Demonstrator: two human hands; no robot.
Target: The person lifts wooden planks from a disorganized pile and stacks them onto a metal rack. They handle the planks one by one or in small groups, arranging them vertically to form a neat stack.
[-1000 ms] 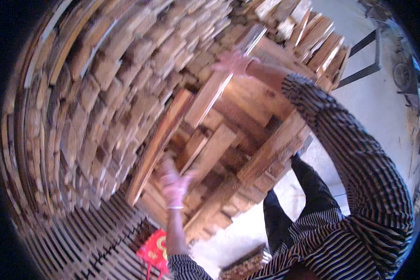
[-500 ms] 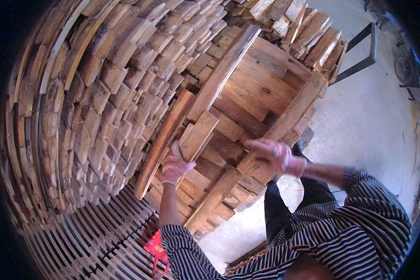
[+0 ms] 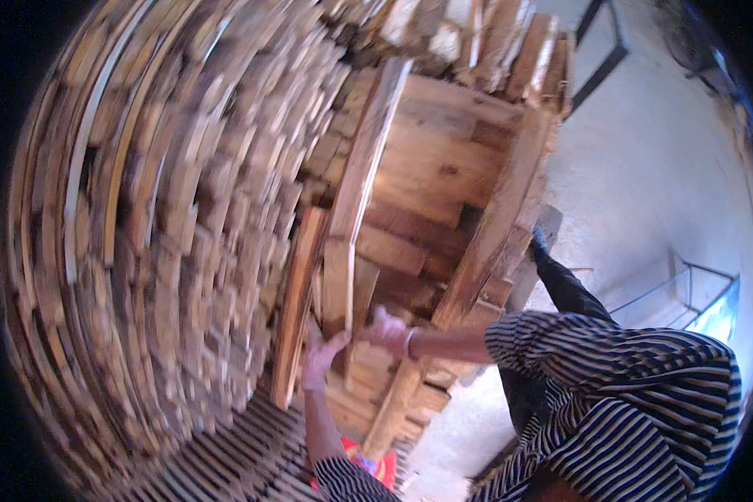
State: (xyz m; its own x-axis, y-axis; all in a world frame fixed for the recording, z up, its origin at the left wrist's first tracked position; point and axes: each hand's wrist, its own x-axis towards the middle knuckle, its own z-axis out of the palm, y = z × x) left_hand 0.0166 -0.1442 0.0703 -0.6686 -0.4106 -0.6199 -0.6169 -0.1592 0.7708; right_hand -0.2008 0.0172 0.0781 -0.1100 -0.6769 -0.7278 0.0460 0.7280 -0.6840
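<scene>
My left hand, in a pale pinkish glove, is at the lower end of a short wooden board. Its fingers and thumb lie on either side of that board. Just to the right, my gloved right hand reaches in above the stacked planks, close to the left hand; blur smears its fingers. A long plank with a bright edge runs along the left of the stack. Lower down, another narrow plank stands beside my left hand. A thick beam borders the right side.
A tall wall of piled boards fills the left. More rough timber lies at the far end. A dark metal frame stands on the pale floor at right. Something red lies near my left sleeve.
My right hand has moved left and down, from the right beam to beside my left hand. My left hand stays at the short board's end. The whole view has turned.
</scene>
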